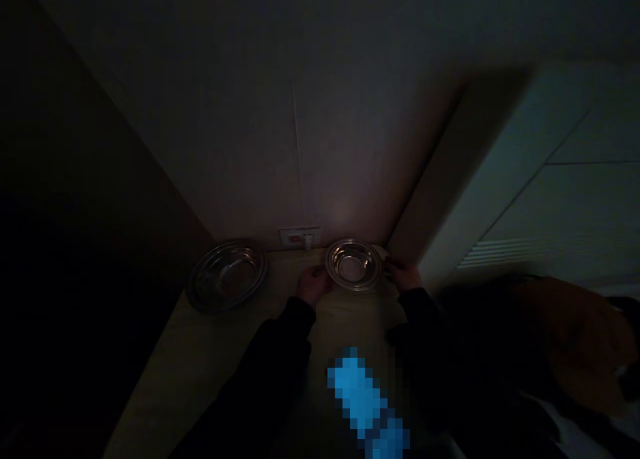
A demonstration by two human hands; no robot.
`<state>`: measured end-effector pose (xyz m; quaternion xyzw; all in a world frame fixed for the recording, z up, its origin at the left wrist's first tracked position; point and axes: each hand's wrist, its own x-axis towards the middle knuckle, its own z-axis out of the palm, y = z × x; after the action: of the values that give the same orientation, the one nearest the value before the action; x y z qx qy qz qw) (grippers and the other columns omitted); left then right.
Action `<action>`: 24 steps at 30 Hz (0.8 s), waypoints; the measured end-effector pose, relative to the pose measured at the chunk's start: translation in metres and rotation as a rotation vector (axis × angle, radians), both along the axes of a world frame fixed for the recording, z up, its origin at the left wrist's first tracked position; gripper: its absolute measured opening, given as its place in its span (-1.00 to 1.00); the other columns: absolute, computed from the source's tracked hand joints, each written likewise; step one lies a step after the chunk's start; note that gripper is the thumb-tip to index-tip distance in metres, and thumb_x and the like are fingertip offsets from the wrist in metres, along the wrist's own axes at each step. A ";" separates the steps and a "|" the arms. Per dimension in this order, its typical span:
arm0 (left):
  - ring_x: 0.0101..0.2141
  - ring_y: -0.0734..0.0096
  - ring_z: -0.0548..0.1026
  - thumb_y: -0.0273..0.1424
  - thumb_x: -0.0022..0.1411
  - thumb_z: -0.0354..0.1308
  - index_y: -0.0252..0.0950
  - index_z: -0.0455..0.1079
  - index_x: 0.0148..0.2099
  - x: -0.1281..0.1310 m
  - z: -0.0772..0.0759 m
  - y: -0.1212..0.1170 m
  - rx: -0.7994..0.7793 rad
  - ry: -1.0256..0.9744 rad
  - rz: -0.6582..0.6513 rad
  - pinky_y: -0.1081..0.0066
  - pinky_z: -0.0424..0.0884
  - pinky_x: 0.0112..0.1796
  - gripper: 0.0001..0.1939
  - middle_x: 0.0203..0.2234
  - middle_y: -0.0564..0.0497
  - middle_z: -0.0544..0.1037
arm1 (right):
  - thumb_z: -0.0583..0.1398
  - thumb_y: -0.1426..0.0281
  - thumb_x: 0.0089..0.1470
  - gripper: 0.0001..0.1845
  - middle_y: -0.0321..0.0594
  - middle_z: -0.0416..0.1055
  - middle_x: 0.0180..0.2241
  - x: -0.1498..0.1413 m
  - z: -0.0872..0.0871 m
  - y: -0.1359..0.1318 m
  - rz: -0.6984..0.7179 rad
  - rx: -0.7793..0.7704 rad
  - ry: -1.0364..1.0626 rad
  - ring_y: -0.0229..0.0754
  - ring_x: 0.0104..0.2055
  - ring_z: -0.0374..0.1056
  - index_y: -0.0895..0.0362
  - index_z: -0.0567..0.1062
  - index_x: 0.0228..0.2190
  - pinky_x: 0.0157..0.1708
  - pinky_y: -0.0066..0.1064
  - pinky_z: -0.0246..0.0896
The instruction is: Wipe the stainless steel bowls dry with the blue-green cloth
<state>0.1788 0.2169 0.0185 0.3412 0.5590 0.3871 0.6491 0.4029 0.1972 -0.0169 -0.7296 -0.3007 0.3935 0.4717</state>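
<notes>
A round, shiny metal bowl (352,266) with a wide rim is at the back of a pale wooden tabletop, close to the wall. My left hand (314,286) is closed at its left edge, and my right hand (404,276) is closed at its right edge. Darkness hides the exact grip of the fingertips. The bowl looks level, with warm reflections inside; I cannot tell whether it rests on the table. Left of my left hand, a larger metal bowl (235,272) stands by the table's left edge.
The wooden tabletop (160,359) meets a wall with a socket plate (300,236) holding a plug. A bright blue pixelated patch (360,392) lies between my forearms. On the right stand a pale panel (560,199) with slats and a brownish-orange shape (585,332). The room is very dim.
</notes>
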 end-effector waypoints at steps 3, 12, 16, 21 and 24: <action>-0.58 0.52 0.46 -0.52 0.08 0.12 -0.43 0.36 -0.19 -0.009 0.007 -0.006 0.033 0.021 0.008 0.49 0.39 -0.50 -0.80 -0.56 0.00 0.50 | 0.13 0.31 0.16 -0.69 -0.14 0.34 -0.09 0.000 0.010 -0.011 -0.032 0.036 -0.058 -0.15 -0.15 0.35 0.18 0.36 -0.08 -0.20 -0.21 0.33; -0.47 0.44 0.51 -0.40 0.06 0.12 -0.39 0.43 -0.18 -0.071 0.032 -0.046 0.269 0.197 -0.042 0.50 0.39 -0.48 -0.74 -0.39 -0.09 0.55 | 0.17 0.27 -0.08 -0.65 -0.12 0.50 -0.32 -0.031 0.056 -0.062 0.050 0.254 -0.169 -0.13 -0.34 0.43 0.18 0.50 -0.24 -0.45 -0.39 0.32; -0.30 0.29 0.52 -0.30 0.05 0.12 -0.35 0.44 -0.16 -0.113 0.028 -0.075 0.332 0.365 0.023 0.37 0.42 -0.28 -0.69 -0.30 -0.11 0.56 | 0.19 0.27 -0.10 -0.69 -0.14 0.52 -0.35 -0.068 0.066 -0.090 0.204 0.314 -0.199 -0.11 -0.34 0.44 0.13 0.53 -0.29 -0.35 -0.31 0.34; -0.14 0.09 0.46 -0.19 0.02 0.14 -0.39 0.38 -0.05 -0.157 0.009 -0.117 0.245 0.685 0.132 0.18 0.33 -0.10 -0.51 -0.11 -0.27 0.48 | 0.12 0.31 0.01 -0.68 -0.15 0.51 -0.22 -0.132 0.055 -0.130 0.485 0.324 -0.325 -0.10 -0.24 0.44 0.08 0.51 -0.18 -0.24 -0.27 0.36; -0.14 0.10 0.48 -0.17 0.05 0.12 -0.43 0.32 0.01 -0.170 -0.004 -0.136 0.176 0.725 0.067 0.21 0.35 -0.10 -0.46 -0.15 -0.26 0.52 | 0.05 0.40 0.05 -0.60 -0.10 0.43 -0.08 -0.170 0.041 -0.144 0.626 0.387 -0.549 -0.06 -0.05 0.35 0.10 0.43 -0.05 -0.05 -0.18 0.28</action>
<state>0.0085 0.0811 0.0145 0.4922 0.7279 0.3087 0.3640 0.2329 0.0534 0.0239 -0.5793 -0.6884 0.2460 0.3604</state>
